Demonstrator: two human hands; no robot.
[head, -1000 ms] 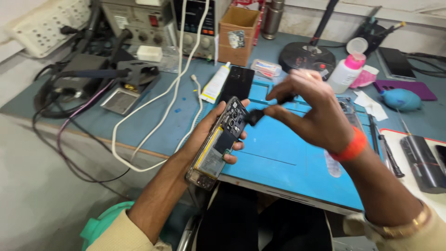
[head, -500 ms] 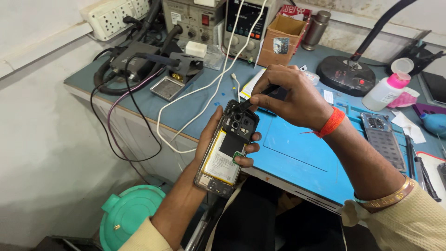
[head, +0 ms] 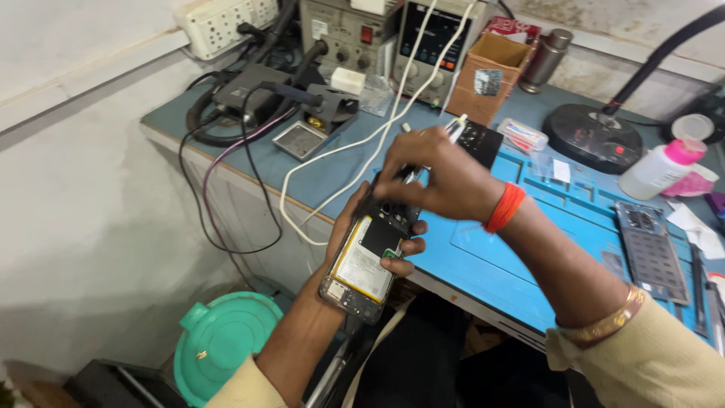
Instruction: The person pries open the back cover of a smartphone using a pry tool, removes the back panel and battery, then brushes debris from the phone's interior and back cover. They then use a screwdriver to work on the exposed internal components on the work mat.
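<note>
At the near-left edge of the blue work mat (head: pixel 491 264): an opened phone (head: pixel 368 261) is held just off the mat, above the person's lap.
Left hand (head: pixel 355 234): cradles the opened phone from beneath, fingers curled round its right side and thumb along the left, shut firmly on it.
Opened phone: back cover off, pale battery and dark boards showing, tilted, top end towards the mat.
Right hand (head: pixel 438 177): over the phone's top end, fingers pinched shut on a thin tool (head: pixel 445 136), its pale end sticking up; the working tip is hidden.
On the mat's right part: a flat grey phone frame (head: pixel 649 249).
Beyond the mat's far edge: a cardboard box (head: pixel 491 75), a black round lamp base (head: pixel 593 136), a white bottle with pink cap (head: pixel 661 168).
Left of the mat: white cables (head: pixel 355 159), a soldering stand (head: pixel 317 113).
Below the mat, on the floor: a green lid (head: pixel 226 344).
</note>
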